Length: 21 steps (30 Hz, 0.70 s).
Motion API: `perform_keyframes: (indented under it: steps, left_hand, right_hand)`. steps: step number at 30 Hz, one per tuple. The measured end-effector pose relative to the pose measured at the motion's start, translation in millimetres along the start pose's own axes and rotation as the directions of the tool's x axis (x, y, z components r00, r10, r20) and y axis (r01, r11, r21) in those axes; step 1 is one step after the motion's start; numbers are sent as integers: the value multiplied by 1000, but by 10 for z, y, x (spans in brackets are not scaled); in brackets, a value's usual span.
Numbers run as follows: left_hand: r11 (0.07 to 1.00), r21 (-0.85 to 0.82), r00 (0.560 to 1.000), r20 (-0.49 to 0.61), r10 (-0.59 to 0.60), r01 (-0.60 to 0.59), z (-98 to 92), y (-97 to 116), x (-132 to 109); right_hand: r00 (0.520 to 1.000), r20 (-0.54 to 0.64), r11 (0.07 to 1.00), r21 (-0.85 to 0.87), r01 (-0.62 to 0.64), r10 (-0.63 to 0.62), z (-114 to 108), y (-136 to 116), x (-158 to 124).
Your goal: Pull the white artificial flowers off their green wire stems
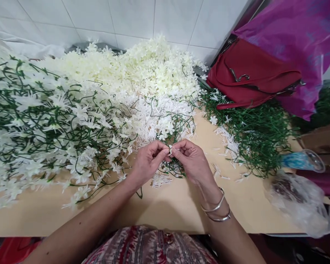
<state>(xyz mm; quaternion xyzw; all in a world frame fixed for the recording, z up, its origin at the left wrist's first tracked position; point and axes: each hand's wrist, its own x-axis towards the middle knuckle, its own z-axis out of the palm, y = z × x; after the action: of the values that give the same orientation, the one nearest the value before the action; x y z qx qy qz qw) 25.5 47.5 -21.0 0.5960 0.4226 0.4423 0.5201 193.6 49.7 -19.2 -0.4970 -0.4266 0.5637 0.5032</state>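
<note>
My left hand (pixel 148 161) and my right hand (pixel 194 161) meet over the table, thumbs and forefingers pinched together. Between the fingertips is a small white flower piece (pixel 170 147), mostly hidden by the fingers. Just beyond my hands lie loose white artificial flowers (pixel 166 127) with green stems. Behind these spreads a heap of thin white stamens (pixel 145 126). A few more stamens (pixel 161 179) lie on the table below my fingers.
Assembled white flowers on green stems (pixel 57 121) cover the left side. Cream blossoms (pixel 154 69) are piled against the tiled wall (pixel 132 16). At right are green stems (pixel 264 135), a red handbag (pixel 253 77), a purple bag (pixel 294 33), a blue-patterned cup (pixel 302 160) and a clear plastic bag (pixel 305 205).
</note>
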Motion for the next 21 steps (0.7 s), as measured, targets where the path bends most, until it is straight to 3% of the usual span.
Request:
perform_keyframes:
  steps: [5, 7, 10, 13, 16, 19, 21]
  left_hand:
    - [999, -44, 999, -30, 15, -16, -17, 90, 5]
    - [994, -97, 996, -77, 40, -48, -55, 147, 16]
    - [983, -164, 986, -161, 53, -80, -124, 223, 36]
    - [970, -224, 973, -230, 36, -89, -161, 253, 55]
    - [964, -249, 960, -279, 25, -98, -151, 233, 69]
    - [966, -235, 953, -300, 32, -107, -119, 183, 78]
    - [967, -226, 950, -310, 47, -121, -100, 145, 79]
  right_hand:
    - [999, 26, 998, 54, 23, -24, -5, -92, -5]
    - [995, -36, 994, 41, 98, -97, -46, -130, 0]
    - [953, -195, 972, -95, 215, -231, -137, -156, 20]
    - [921, -238, 933, -265, 243, -307, -198, -154, 33]
    - [909, -75, 831, -443, 338, -410, -188, -137, 26]
    - [865, 178, 635, -613, 470, -468, -145, -106, 17]
    - [846, 248, 533, -685, 497, -471, -125, -90, 16]
